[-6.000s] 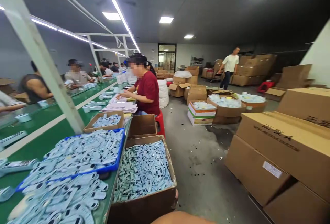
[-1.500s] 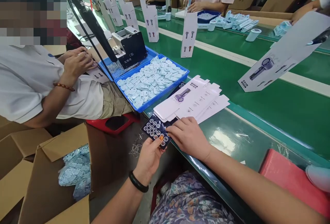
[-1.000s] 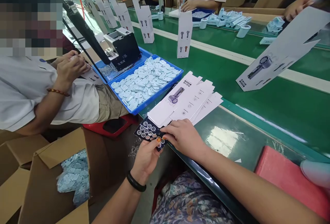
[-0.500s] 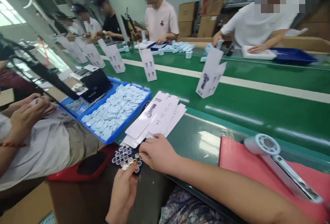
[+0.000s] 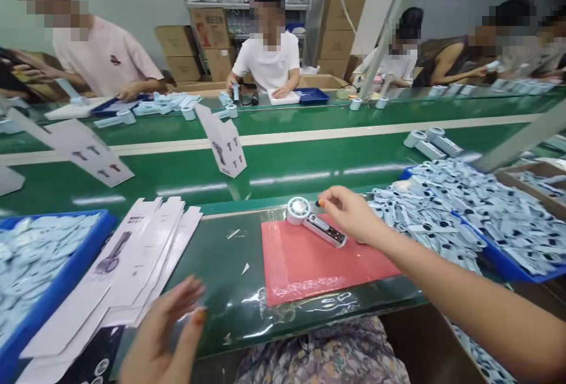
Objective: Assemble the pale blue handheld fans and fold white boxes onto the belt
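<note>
My right hand (image 5: 347,210) is above the red mat (image 5: 292,266), thumb and finger pinched on a small black piece (image 5: 319,203) whose kind is too small to make out. Just left of and below it lies a light blue handheld fan (image 5: 298,209), its round head at the upper left and its handle's dark inside showing. My left hand (image 5: 165,334) is low at the front, blurred, with thumb and fingers apart and nothing visible in them. Beside it, flat white printed cartons (image 5: 128,266) are stacked. A black sheet with clear rings (image 5: 101,367) shows partly beneath them.
A blue tray of light blue pieces (image 5: 107,222) stands at the left. Blue bins at the right hold heaped handle parts (image 5: 464,207). Folded cartons (image 5: 230,148) and two fans (image 5: 435,142) sit on the green belt (image 5: 309,154). Several people work across it.
The view has turned right. Both hands have left the black sheet of rings. My right hand has come over the red mat with a small black piece; my left hand has opened.
</note>
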`<state>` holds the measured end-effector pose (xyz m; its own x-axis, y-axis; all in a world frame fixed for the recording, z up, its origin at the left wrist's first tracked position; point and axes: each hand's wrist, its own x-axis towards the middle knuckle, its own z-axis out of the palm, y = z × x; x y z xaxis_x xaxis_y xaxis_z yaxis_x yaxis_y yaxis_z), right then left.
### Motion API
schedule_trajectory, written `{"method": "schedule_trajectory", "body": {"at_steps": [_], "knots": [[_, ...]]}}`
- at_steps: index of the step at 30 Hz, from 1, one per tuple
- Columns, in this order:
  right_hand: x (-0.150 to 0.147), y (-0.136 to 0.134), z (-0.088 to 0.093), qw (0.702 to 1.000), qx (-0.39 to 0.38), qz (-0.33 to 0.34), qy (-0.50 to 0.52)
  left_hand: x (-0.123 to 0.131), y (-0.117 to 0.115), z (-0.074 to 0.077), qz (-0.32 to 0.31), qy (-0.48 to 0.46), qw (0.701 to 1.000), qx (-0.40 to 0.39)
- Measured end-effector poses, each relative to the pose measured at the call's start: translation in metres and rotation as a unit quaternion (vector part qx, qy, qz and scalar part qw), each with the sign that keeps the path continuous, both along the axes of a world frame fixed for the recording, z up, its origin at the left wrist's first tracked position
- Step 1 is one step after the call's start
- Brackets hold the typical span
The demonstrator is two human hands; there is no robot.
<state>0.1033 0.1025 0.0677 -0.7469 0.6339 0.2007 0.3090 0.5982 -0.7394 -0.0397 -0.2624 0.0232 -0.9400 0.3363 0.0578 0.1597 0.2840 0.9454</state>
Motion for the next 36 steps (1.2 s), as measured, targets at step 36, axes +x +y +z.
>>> {"method": "schedule_trajectory", "body": {"at_steps": [36], "knots": [[-0.016,-0.016,-0.025,0.933,0.336,0.02,-0.127,0.012,0.216,-0.018,-0.283,0.358,0.872,-0.176]]}}
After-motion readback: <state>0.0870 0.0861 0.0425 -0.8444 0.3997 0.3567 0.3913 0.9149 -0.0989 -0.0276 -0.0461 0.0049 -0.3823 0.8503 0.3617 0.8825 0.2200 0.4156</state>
